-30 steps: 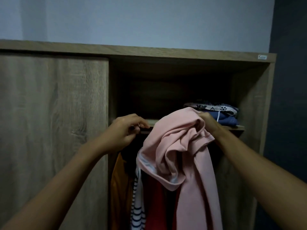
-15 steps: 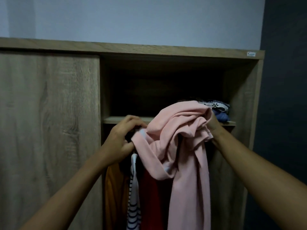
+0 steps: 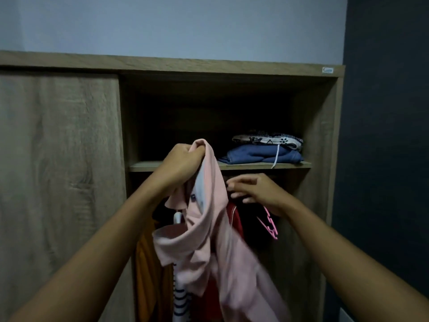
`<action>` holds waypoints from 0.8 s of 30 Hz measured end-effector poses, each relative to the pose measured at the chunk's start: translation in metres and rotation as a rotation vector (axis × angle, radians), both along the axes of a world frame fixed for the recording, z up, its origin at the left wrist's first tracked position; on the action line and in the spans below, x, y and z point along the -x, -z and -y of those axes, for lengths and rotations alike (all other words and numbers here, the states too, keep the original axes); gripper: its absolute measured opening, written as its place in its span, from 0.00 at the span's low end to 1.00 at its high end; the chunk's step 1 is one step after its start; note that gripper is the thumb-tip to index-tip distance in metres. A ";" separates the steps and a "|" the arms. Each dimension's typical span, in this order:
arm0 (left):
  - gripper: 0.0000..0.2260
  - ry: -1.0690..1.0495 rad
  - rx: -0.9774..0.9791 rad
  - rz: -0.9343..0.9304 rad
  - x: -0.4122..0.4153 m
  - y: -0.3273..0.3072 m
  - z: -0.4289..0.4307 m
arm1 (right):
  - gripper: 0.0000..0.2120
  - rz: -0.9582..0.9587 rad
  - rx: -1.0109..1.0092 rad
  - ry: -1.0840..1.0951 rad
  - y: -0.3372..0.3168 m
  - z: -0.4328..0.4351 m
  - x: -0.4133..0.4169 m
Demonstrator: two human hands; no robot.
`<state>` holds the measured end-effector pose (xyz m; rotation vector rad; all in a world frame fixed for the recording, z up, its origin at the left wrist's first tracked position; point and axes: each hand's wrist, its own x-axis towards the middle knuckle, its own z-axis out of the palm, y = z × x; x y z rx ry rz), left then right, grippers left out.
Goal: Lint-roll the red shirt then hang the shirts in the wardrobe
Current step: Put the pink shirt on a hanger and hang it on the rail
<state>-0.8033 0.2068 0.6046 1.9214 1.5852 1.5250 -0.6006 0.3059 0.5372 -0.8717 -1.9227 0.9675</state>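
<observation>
Clearly the hanging step is in hand, not the lint-rolling: the left hand is fisted tight around a bunched top fold of a pink shirt, holding it up in front of the open side of the wardrobe, level with the shelf that carries folded clothes. The rest of the pink shirt hangs down crumpled and twisted, covering much of what hangs below. The right hand is empty, fingers spread loosely, reaching in just under the shelf where the rail would be — the rail itself is too dark to make out — and just above a pink hanger that tilts down to the right, seemingly bare. A red shirt shows as a strip between the pink shirt and the right hand, already among the hung garments, alongside an orange garment and a striped one lower left. I judge that the red shirt is done and the pink one is next. The coming move calls for the right hand to take the free hanger, then for the shirt to be opened out, since bunched like this its neck cannot take a hanger; whether a hanger is already inside it, I cannot tell.
</observation>
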 end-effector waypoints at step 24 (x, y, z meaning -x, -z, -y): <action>0.06 -0.292 0.136 -0.377 0.015 0.049 -0.030 | 0.06 0.320 -0.447 0.419 0.016 0.026 -0.015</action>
